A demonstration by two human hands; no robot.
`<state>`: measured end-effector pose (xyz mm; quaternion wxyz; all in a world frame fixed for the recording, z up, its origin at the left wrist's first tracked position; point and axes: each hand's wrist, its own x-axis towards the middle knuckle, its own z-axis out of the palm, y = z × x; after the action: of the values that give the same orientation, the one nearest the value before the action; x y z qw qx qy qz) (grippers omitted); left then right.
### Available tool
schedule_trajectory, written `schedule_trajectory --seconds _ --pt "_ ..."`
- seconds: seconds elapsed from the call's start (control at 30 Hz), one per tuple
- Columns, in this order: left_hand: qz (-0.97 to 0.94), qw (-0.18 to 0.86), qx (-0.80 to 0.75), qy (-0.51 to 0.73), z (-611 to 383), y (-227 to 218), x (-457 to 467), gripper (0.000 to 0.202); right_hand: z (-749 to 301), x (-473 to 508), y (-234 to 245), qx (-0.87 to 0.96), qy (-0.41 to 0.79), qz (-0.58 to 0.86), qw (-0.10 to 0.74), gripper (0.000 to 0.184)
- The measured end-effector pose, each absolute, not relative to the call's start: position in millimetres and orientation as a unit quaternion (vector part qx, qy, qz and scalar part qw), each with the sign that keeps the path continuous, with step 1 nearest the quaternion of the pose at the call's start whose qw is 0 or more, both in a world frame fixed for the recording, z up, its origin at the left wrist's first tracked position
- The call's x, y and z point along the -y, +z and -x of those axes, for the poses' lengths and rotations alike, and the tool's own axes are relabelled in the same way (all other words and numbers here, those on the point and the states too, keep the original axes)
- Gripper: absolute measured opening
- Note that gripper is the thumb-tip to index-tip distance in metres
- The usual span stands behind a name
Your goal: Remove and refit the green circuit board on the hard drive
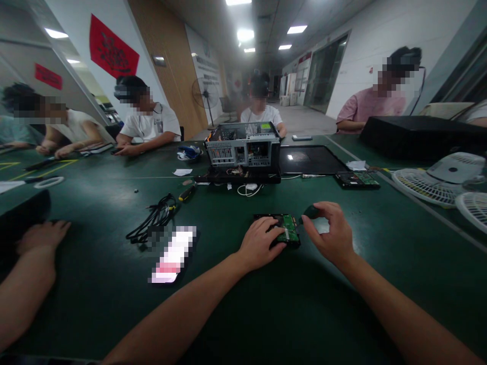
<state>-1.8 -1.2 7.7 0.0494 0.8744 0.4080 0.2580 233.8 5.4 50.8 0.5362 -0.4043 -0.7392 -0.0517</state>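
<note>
One lit phone [175,256] lies slantwise on the table [220,223], with a loose bundle of black cable [155,219] just beyond it and a yellow-and-black screwdriver [187,192] near that. To the right, the left hand [261,243] grasps a drive [288,222] lying flat on the table, green circuit board upward: its fingers spread over the top, the thumb along the near edge. I judge the drive a compact, fairly heavy block for its size, stiff in the casing (no give to a squeeze), though the bare board looks delicate. Its long sides seem the best hold; pressing on the chips and the contacts at the right end is better avoided. A smooth case could also skate on the tabletop, so a steadying hand suits it. Just off that end, the right hand [337,233] pinches a rounded dark handle [311,211] between thumb and fingers; its tip is too small to tell whether it touches. Farther right and back lies another board-faced drive [357,180], untouched.
</note>
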Motion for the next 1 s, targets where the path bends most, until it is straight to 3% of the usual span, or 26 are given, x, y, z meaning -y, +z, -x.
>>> schedule_trajectory --seconds 0.8,1.0 --pt "-0.873 0.050 -0.407 0.264 1.8 6.2 0.7 0.041 -235.4 -6.9 54.5 0.734 -0.114 0.393 0.542 0.042" --pt "-0.872 0.052 -0.412 0.261 1.4 7.5 2.0 0.041 -233.9 -5.7 53.7 0.759 -0.044 0.372 0.533 0.045"
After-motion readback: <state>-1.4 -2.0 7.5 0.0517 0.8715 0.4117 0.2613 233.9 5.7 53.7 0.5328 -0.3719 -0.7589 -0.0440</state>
